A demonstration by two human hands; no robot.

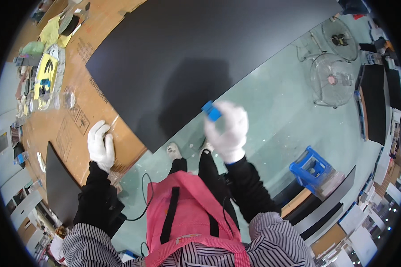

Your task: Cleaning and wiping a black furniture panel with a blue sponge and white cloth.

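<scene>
A large black sheet [173,40] lies on a cardboard-covered table, its near corner reaching the table's edge. My right hand [231,131], in a white glove, is raised by the sheet's near edge. It pinches a small blue block-like piece [212,111] between thumb and fingers; blur hides the exact kind. On the brown cardboard [87,107], to the left of the sheet, rests my left hand [101,144], also gloved. Its fingers are loosely bent and apart from the thumb, with nothing seen in them.
A yellow pad [46,78] and a dark roll [69,23] lie at the far left. A smaller black panel [60,182] leans beside the table. Two floor fans [332,80] stand at right. Nearer are a blue plastic stool [311,169] and several leaning boards [343,187].
</scene>
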